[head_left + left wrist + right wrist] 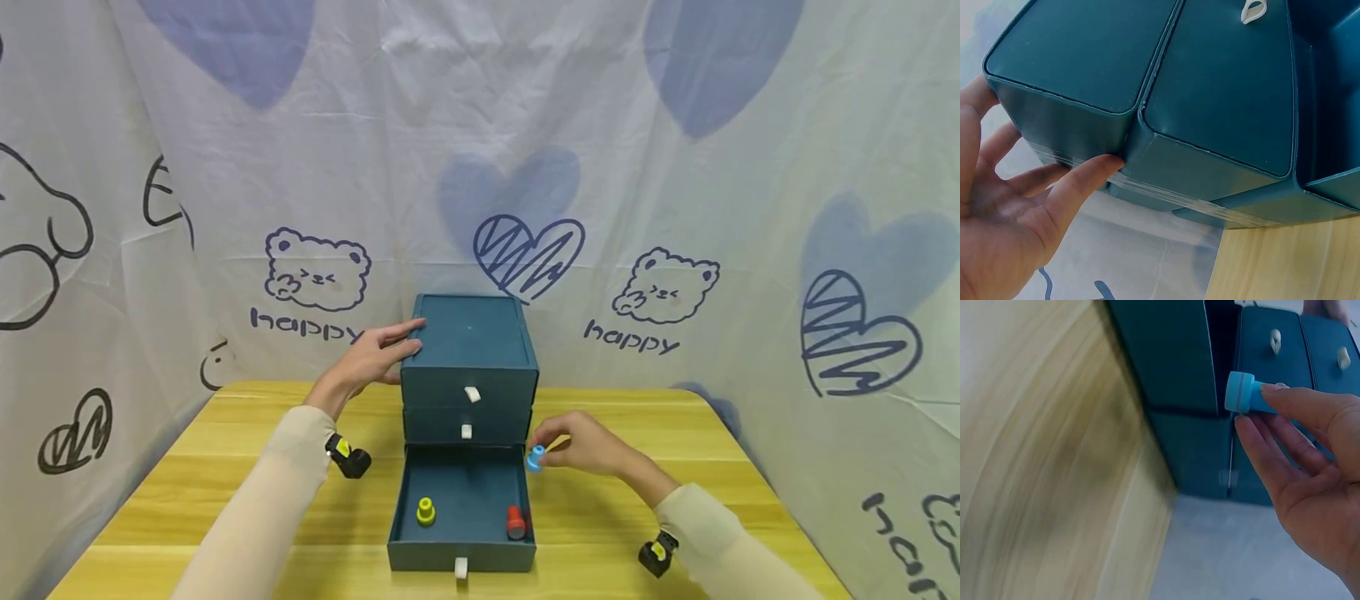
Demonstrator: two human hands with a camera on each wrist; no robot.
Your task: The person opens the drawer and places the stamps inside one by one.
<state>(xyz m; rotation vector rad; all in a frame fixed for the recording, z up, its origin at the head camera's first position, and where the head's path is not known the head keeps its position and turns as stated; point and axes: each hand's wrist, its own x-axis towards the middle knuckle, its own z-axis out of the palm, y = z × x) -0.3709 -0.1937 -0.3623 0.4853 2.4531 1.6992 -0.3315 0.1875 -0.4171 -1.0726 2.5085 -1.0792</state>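
Note:
A dark teal three-drawer box (468, 342) stands on the wooden table (225, 467). Its bottom drawer (465, 500) is pulled out and holds a yellow piece (426, 512) and a red piece (515, 522). My left hand (375, 354) rests with straight fingers against the box's top left side (1060, 119); its fingers (1085, 181) touch the wall. My right hand (581, 446) pinches a small blue cylinder (536, 457) just right of the open drawer's rim. In the right wrist view the blue cylinder (1244, 394) sits between thumb and fingertips (1291, 403).
A white cloth backdrop (645, 208) printed with hearts and bears surrounds the table on three sides. The two upper drawers are closed, each with a white pull tab (472, 394). A wrist camera (348, 457) sits on each forearm.

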